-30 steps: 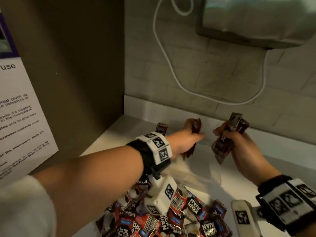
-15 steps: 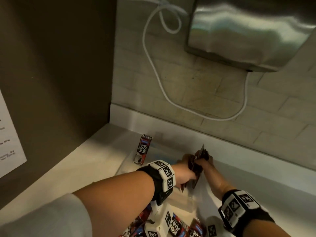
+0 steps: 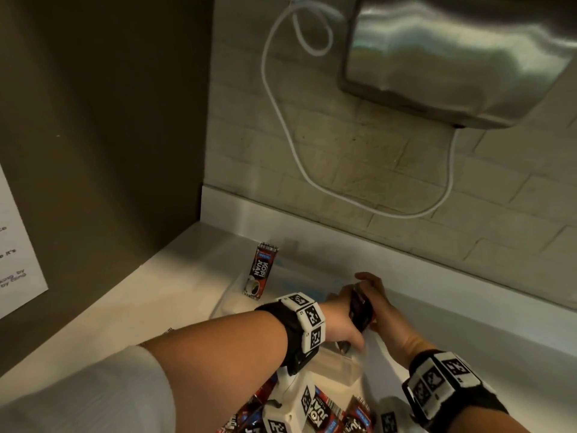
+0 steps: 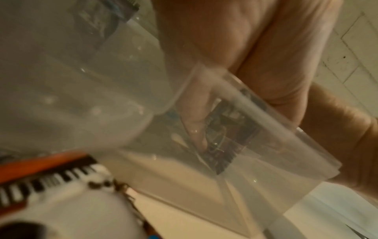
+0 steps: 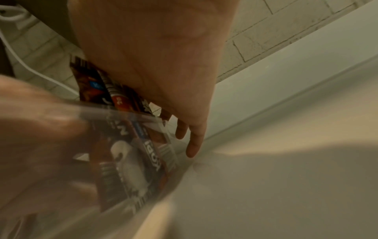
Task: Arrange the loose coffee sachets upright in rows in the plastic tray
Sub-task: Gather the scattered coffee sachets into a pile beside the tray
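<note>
Both hands (image 3: 359,314) have sunk into the tray's (image 3: 340,367) right end — gripping upright sachets (image 3: 360,310) together against its wall.

— What sort of place is pictured?

— A shared pantry or break room, of the kind found in an office or other communal building. A white countertop (image 3: 103,310) is set into a corner against a painted brick wall (image 3: 359,164), and a stainless steel wall-mounted unit (image 3: 462,57) is fixed above it, fed by a looped white cable (image 3: 282,120).

— What points to shared use?

— A printed notice (image 3: 15,245) is posted on the brown side panel (image 3: 103,120). Single-serve coffee sachets (image 3: 324,410) are heaped on the counter.
</note>
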